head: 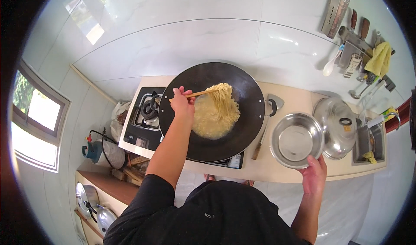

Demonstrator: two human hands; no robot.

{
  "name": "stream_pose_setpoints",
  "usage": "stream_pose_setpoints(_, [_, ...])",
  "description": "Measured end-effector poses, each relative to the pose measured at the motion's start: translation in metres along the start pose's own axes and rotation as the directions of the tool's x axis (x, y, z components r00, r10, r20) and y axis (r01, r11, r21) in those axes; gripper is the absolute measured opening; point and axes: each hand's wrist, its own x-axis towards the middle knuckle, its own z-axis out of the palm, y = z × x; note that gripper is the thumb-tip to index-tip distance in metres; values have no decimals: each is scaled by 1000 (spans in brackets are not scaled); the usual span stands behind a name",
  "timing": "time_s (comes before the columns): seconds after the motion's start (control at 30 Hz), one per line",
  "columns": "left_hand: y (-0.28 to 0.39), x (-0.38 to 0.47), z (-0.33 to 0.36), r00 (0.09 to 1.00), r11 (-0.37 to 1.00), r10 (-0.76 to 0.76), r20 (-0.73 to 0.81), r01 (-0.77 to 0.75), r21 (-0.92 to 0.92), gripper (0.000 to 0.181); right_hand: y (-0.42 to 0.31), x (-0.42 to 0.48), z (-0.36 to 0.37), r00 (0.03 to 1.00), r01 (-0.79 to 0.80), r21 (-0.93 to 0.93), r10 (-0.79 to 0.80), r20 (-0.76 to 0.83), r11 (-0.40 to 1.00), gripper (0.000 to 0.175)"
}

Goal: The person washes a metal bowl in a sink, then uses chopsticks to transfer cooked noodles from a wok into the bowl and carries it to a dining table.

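My left hand [184, 100] grips a pair of wooden chopsticks [203, 93] above a large dark wok [208, 150]. A bundle of noodles [224, 94] hangs from the chopstick tips, its lower strands trailing into the cloudy broth [208, 124]. To the right, my right hand [314, 172] holds the near rim of a round stainless steel basin [296, 142] with nothing in it. The basin is over the counter; whether it rests there I cannot tell. Its underside and some of my right fingers are hidden.
A spatula [258, 147] lies between wok and basin. A domed metal lid [336, 128] stands by the sink [356, 154]. Left of the wok is a gas burner [149, 110]; a gas cylinder [105, 154] stands below. Knives and utensils [352, 46] hang on the right wall.
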Motion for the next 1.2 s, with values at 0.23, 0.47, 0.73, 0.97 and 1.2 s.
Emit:
stream_pose_setpoints(0.23, [65,-20,11,992,991,108,60,-103,-82,36,22,36,58,986,-22,-95,37,161,995,56])
stream_pose_setpoints(0.47, [120,-58,39,945,953,289,154,-270,-135,36,31,67,101,962,-15,-123,48,267,992,63])
stream_pose_setpoints(0.73, [174,-96,77,867,893,447,222,-418,-165,34,54,126,118,968,199,-560,-72,240,804,34])
stream_pose_setpoints(0.97, [197,-114,91,844,872,488,223,-462,-159,35,25,129,155,841,502,-863,-201,503,-57,40])
stream_pose_setpoints(1.2, [197,-137,113,818,867,497,291,-459,-192,33,41,142,170,852,490,-871,-233,469,38,36])
